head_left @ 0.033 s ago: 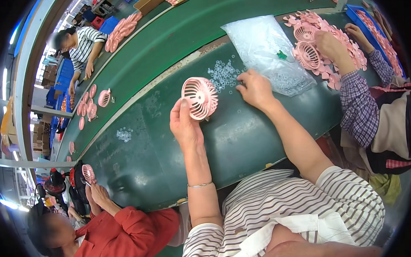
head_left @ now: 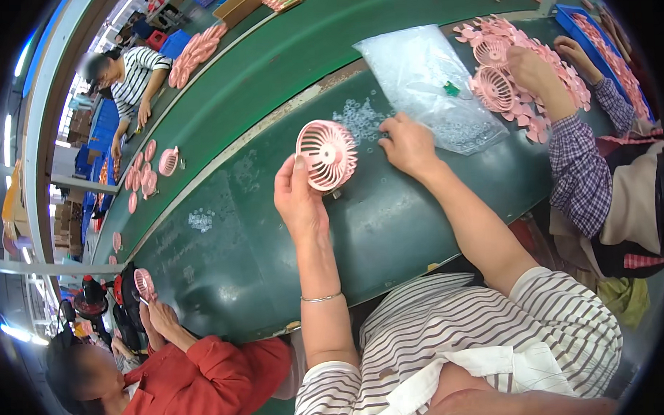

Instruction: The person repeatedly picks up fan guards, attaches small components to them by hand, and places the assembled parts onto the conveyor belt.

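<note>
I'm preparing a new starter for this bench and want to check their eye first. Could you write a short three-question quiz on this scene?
1. Which holds the pink slotted housing?
A) the wearer's left hand
B) the wearer's right hand
C) neither

2. True or false: the wearer's silver bangle is on the right wrist.

3. Fill in the shape: just left of the right hand lies a loose scatter of small, clear ____.

Key
1: A, the left hand
2: False; it is on the left wrist
3: rings
</note>
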